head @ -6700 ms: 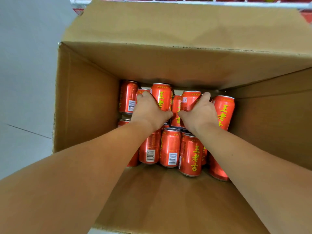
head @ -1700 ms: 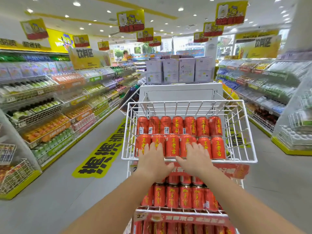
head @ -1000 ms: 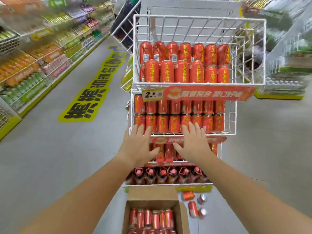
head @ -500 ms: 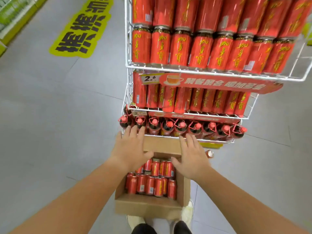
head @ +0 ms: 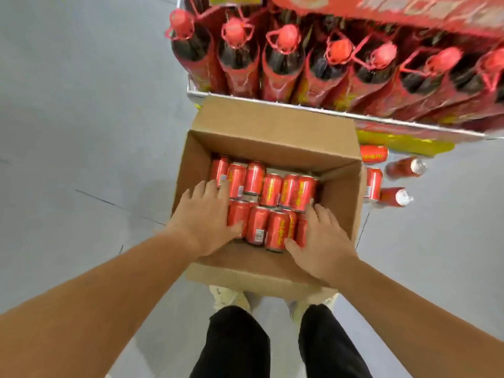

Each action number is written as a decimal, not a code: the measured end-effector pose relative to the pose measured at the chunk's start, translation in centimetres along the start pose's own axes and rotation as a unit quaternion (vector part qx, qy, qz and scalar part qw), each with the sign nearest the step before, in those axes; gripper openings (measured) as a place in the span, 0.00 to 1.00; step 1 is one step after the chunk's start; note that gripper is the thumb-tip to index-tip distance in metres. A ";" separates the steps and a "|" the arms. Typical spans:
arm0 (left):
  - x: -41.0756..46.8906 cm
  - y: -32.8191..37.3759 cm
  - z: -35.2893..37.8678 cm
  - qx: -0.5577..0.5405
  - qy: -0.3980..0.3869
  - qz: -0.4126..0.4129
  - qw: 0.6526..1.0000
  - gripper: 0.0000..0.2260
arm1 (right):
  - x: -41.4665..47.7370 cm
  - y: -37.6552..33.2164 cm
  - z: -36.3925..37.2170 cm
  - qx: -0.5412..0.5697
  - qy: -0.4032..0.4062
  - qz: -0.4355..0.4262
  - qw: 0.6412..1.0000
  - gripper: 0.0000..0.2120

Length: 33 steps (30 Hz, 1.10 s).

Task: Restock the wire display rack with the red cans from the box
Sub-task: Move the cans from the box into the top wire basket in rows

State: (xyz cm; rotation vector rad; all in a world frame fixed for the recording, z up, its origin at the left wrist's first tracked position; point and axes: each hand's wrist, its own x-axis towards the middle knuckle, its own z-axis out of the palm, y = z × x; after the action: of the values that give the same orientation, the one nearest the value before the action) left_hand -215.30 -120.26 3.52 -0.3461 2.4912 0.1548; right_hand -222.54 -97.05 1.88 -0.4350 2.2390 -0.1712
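An open cardboard box point(head: 272, 124) stands on the floor at my feet, with several red cans point(head: 270, 189) lying in two rows inside. My left hand point(head: 204, 219) reaches into the box at the left end of the cans, fingers spread, touching the near row. My right hand point(head: 321, 241) hovers at the right end of the near row, fingers apart, thumb by a can. Neither hand holds a can. The bottom tier of the wire display rack point(head: 327, 111) sits just beyond the box.
Dark bottles with red caps point(head: 283, 58) fill the rack's bottom tier. Several loose cans point(head: 373, 184) lie on the grey floor to the right of the box. My shoes and dark trousers point(head: 237, 345) are right behind the box.
My view has dropped from the rack's upper baskets down to the box. Both empty hands have come down from the top basket and reached into the box onto the cans.
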 end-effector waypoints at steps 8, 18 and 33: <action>6.9 -0.4 11.9 -0.078 -0.127 -0.041 0.988 0.30 | 7.5 2.5 10.0 0.136 -0.065 0.115 0.982 0.38; 12.6 -0.8 18.4 -0.070 -0.143 -0.085 0.984 0.34 | 12.2 3.7 14.5 0.230 -0.066 0.174 0.955 0.31; 13.8 0.3 21.3 -0.195 -0.105 -0.175 0.959 0.41 | 14.1 2.7 15.4 0.307 -0.013 0.219 0.926 0.35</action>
State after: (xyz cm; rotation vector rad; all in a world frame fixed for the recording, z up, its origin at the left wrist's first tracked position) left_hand -214.16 -118.80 -21.77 -0.8787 2.1401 0.5110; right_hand -219.95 -99.33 -18.89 0.3961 2.0556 -0.5986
